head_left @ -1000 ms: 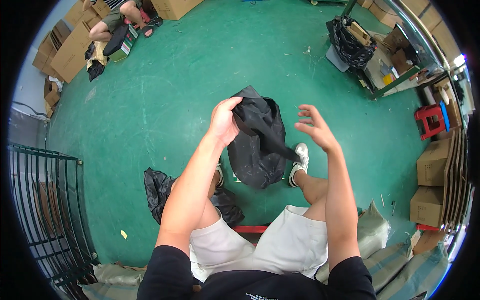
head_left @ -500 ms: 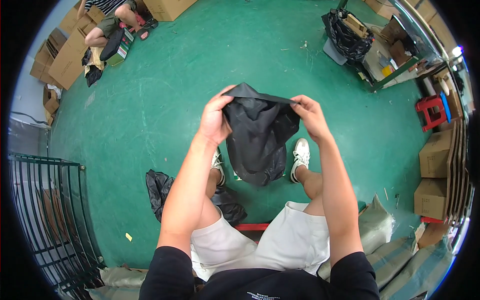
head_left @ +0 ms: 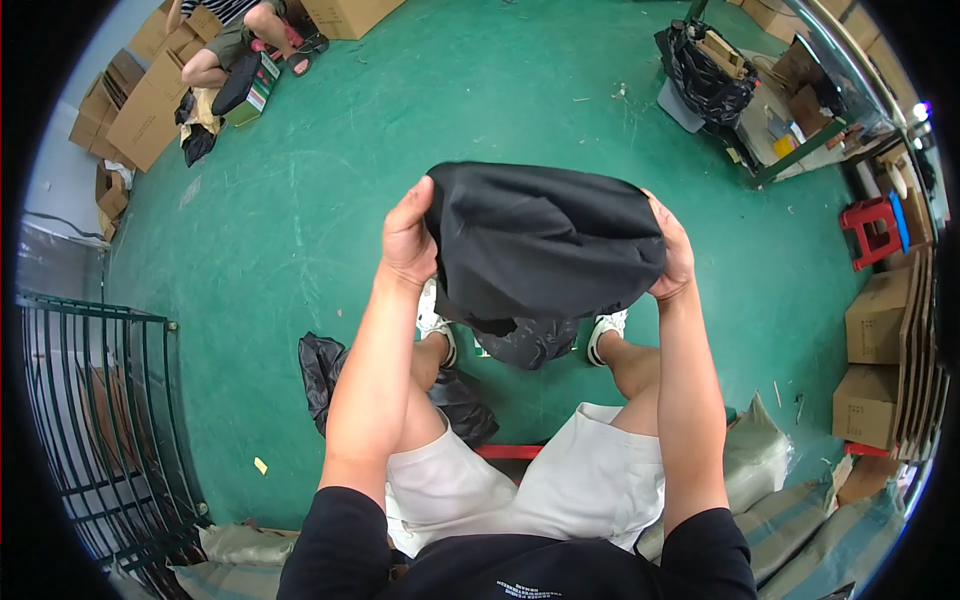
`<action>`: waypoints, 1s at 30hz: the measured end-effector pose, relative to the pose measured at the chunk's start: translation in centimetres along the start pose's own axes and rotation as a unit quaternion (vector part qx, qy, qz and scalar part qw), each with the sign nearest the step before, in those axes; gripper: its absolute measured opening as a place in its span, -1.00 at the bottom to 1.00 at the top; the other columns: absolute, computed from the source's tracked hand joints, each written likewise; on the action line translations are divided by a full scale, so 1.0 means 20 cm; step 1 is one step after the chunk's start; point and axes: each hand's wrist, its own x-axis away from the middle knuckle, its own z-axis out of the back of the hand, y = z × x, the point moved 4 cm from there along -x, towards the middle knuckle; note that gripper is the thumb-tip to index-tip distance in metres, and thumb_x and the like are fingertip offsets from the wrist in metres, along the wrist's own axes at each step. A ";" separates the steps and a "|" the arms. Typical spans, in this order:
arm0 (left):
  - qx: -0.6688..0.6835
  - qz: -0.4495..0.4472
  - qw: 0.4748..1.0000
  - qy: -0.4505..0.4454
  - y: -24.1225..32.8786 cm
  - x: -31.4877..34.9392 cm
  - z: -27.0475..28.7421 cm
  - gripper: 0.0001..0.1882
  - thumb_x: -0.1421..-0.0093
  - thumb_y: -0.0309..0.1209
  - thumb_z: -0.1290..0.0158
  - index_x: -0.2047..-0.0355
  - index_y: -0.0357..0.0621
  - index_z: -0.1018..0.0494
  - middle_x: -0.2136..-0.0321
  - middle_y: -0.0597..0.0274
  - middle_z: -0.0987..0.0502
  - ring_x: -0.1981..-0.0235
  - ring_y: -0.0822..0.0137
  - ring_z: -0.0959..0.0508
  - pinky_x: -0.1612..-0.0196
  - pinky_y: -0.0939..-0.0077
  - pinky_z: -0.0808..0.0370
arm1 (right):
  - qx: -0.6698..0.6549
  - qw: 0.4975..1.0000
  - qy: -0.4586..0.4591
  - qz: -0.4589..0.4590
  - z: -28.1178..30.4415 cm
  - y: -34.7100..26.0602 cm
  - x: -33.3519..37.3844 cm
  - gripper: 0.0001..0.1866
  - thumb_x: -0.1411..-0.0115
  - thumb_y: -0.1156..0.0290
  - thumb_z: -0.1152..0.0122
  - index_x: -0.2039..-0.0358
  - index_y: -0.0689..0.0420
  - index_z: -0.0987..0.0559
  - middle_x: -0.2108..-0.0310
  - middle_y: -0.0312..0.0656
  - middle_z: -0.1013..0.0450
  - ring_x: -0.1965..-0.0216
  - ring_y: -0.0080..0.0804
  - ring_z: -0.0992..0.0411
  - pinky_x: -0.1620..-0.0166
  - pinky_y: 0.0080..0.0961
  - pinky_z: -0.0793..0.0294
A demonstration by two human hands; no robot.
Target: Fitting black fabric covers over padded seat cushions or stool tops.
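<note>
1. Cloth [head_left: 550, 240] (black, soft, matte fabric w/ creases) is hanging in the air btwn both hands, out ahead of the knees, folds running across its middle.
2. Bare L hand [head_left: 407, 240] is clamping the cloth's L edge; thumb is lying along that edge, other fingers are mostly hiding behind fabric, so can't tell their spacing.
3. Bare R hand [head_left: 674, 250] is clamping the R edge; fingertips are tucking out of sight behind the cloth, so can't tell if they're touching each other.
4. Black, speckled, crumpled bundle [head_left: 530, 346] is showing just below the cloth's near edge, btwn two white lace-up shoes [head_left: 432, 318] (can't tell if bundle & cloth are joining).
5. Shiny black plastic bag [head_left: 320, 370] is lying on smooth green floor [head_left: 270, 260] near the L leg, L forearm partly hiding it.
6. Flat red seat edge [head_left: 510, 452] is peeking out btwn legs of white fabric shorts [head_left: 445, 490].
7. Far R: red plastic stool [head_left: 868, 235] is standing near stacked brown cardboard boxes [head_left: 866, 407].
8. Top L: co-worker w/ dark shorts [head_left: 232, 45] is sitting nr more cartons.
</note>
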 end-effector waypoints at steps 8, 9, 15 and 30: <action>-0.057 0.044 0.997 -0.004 -0.11 -0.01 -0.18 -0.38 -0.01 -0.49 -0.15 -0.11 -0.41 -0.30 0.01 -0.06 -0.49 0.02 0.10 -0.53 -0.14 0.26 -0.41 | -0.129 0.984 -0.126 0.005 -0.16 0.01 0.00 -0.33 -0.15 0.21 -0.24 -0.18 0.29 -0.28 -0.10 0.05 -0.38 -0.11 -0.15 -0.40 -0.20 -0.21 -0.35; -0.039 0.045 0.998 0.013 -0.11 -0.01 -0.20 -0.38 0.07 -0.57 -0.06 -0.09 -0.44 -0.31 0.03 -0.10 -0.50 0.04 0.07 -0.54 -0.12 0.24 -0.43 | -0.055 0.996 -0.067 -0.003 -0.14 0.02 -0.01 -0.37 -0.07 0.37 -0.21 -0.15 0.33 -0.30 -0.06 0.07 -0.41 -0.06 -0.12 -0.43 -0.16 -0.24 -0.40; -0.059 0.129 0.990 0.028 -0.09 -0.04 -0.16 -0.39 0.09 -0.62 0.07 -0.09 -0.46 -0.32 0.08 -0.11 -0.53 0.09 0.09 -0.57 -0.06 0.30 -0.48 | -0.086 0.994 0.004 0.073 -0.11 -0.05 0.07 -0.39 0.11 0.65 0.09 -0.06 0.44 -0.33 0.01 0.21 -0.42 0.03 0.06 -0.47 -0.11 -0.05 -0.46; 0.148 0.060 0.985 -0.058 -0.18 -0.04 -0.20 -0.46 -0.10 -0.45 0.06 -0.11 -0.45 -0.29 -0.02 -0.20 -0.46 0.01 -0.10 -0.52 -0.14 0.08 -0.41 | -0.191 0.980 0.015 0.061 0.03 -0.06 0.03 -0.57 -0.13 0.55 0.05 -0.04 0.39 -0.35 0.02 0.13 -0.45 0.04 -0.06 -0.49 -0.09 -0.15 -0.48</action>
